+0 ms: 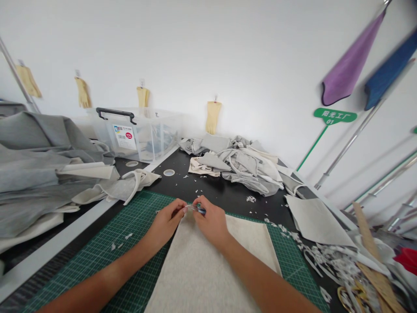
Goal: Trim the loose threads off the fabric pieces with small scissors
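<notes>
A pale grey fabric sheet (208, 269) lies on a green cutting mat (107, 256). Both hands meet at its far edge. My left hand (164, 224) is closed in a pinch at the fabric's top edge, fingertips touching a small pen-like tool (197, 210). My right hand (211, 221) is closed around that same thin tool, whose blue end pokes out past the knuckles. Small white fabric scraps lie on the mat near both hands.
A heap of grey and cream fabric pieces (237, 165) sits behind the mat. Folded grey cloth (35, 174) is stacked at left beside a clear plastic bin (137, 134). Cut trimmings, a wooden ruler (374, 261) and scissors (350, 298) crowd the right edge.
</notes>
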`<state>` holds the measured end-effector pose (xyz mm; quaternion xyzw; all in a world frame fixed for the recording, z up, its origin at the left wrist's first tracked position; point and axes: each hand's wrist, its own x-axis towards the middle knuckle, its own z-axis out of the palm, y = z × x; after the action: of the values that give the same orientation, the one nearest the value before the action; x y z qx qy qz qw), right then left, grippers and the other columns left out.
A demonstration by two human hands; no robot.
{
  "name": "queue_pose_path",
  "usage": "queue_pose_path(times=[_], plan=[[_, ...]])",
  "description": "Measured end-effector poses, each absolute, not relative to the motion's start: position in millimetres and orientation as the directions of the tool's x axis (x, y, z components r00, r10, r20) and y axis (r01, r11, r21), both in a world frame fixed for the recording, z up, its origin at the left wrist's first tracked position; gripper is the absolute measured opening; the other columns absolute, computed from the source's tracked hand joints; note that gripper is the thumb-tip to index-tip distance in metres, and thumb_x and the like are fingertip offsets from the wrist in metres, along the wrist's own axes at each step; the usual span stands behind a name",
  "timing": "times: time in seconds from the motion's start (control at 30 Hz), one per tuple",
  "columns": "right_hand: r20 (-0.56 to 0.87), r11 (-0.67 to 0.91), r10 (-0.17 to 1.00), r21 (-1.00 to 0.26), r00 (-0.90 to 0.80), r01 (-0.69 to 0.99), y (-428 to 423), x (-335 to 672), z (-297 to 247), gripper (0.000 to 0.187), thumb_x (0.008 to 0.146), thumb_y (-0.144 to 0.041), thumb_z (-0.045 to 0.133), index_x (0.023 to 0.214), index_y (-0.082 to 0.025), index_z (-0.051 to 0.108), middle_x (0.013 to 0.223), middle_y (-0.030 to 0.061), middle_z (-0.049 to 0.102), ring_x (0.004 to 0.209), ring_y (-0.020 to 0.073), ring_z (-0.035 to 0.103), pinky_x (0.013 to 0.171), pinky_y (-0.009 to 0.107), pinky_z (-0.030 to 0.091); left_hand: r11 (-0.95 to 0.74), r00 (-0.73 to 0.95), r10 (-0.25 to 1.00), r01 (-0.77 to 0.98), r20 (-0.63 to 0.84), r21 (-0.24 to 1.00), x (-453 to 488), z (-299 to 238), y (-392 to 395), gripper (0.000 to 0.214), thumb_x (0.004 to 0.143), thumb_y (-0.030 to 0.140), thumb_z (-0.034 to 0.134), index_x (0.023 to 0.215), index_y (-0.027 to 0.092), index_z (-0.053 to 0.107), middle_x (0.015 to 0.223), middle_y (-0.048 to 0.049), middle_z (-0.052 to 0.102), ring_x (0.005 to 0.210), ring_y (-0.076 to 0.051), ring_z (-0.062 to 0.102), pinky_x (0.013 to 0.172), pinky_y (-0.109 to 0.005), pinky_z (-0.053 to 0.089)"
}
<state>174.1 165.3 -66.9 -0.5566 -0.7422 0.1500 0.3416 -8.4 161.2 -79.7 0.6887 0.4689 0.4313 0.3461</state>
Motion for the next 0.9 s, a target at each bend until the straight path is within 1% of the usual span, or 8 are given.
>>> queue_pose_path(times=[0.17,0.37,0.5,0.57,0.73,0.8,0.9], plan=[[0.321,0.32,0.937,-0.633,-0.137,0.705,166.5,173.9,-65.4,0.014,0.094,-0.04,0.054,0.101,-0.031,0.063,0.08,-0.0067,0.068,0.071,0.0131,0.06,0.067,0.022,0.035,-0.326,0.197,0.942,0.335,0.273,0.884,-8.4,-79.1,160.8,0.024,0.097,0.04,0.048,0.094,0.021,0.062,0.087,0.0001,0.067,0.083,-0.017,0.061,0.076,-0.026,0.044],[0.283,0.348,0.936,-0.64,-0.211,0.685,164.1,173.3,-60.9,0.034,0.097,-0.059,0.046,0.111,-0.032,0.061,0.087,-0.0052,0.069,0.074,0.0142,0.061,0.069,0.024,0.039,-0.354,0.231,0.929,0.331,0.288,0.875,-8.6,-76.3,159.7,0.026,0.098,0.04,0.047,0.092,0.02,0.062,0.086,-0.0004,0.065,0.083,-0.017,0.059,0.076,-0.026,0.044],[0.297,0.375,0.926,-0.644,-0.234,0.667,165.0,175.6,-62.0,0.035,0.103,-0.054,0.036,0.117,-0.031,0.059,0.11,-0.003,0.069,0.093,0.0156,0.065,0.08,0.025,0.042,-0.348,0.235,0.93,0.317,0.282,0.882,-8.9,-77.1,160.1,0.023,0.098,0.037,0.047,0.093,0.02,0.062,0.086,0.0,0.064,0.081,-0.016,0.058,0.074,-0.026,0.043],[0.296,0.392,0.919,-0.632,-0.259,0.669,166.7,178.2,-62.9,0.035,0.104,-0.051,0.034,0.12,-0.032,0.058,0.118,-0.0023,0.068,0.101,0.0164,0.065,0.084,0.026,0.043,-0.341,0.234,0.932,0.307,0.277,0.888,-8.8,-78.0,160.6,0.021,0.097,0.036,0.048,0.094,0.02,0.062,0.087,0.0001,0.065,0.083,-0.016,0.059,0.076,-0.026,0.044],[0.303,0.472,0.881,-0.6,-0.363,0.646,169.4,185.9,-60.6,0.034,0.106,-0.046,0.032,0.123,-0.033,0.059,0.121,-0.0022,0.066,0.108,0.0155,0.064,0.092,0.026,0.044,-0.326,0.216,0.94,0.341,0.264,0.882,-9.6,-79.5,160.7,0.022,0.097,0.037,0.049,0.096,0.02,0.063,0.086,0.0002,0.066,0.082,-0.016,0.06,0.075,-0.026,0.043],[0.308,0.499,0.866,-0.593,-0.394,0.632,168.7,187.2,-58.6,0.035,0.107,-0.045,0.029,0.122,-0.033,0.059,0.119,-0.0017,0.067,0.107,0.0148,0.063,0.091,0.025,0.044,-0.319,0.211,0.943,0.344,0.258,0.883,-10.5,-79.6,160.4,0.022,0.097,0.037,0.049,0.096,0.02,0.063,0.086,0.0003,0.066,0.081,-0.016,0.06,0.074,-0.026,0.043],[0.302,0.524,0.851,-0.564,-0.431,0.638,166.8,186.5,-57.1,0.035,0.107,-0.046,0.03,0.115,-0.03,0.06,0.111,-0.0014,0.068,0.102,0.0145,0.064,0.086,0.024,0.043,-0.312,0.207,0.945,0.342,0.253,0.886,-11.6,-79.0,159.9,0.023,0.097,0.037,0.048,0.096,0.02,0.063,0.089,-0.0002,0.068,0.083,-0.016,0.061,0.075,-0.026,0.043]])
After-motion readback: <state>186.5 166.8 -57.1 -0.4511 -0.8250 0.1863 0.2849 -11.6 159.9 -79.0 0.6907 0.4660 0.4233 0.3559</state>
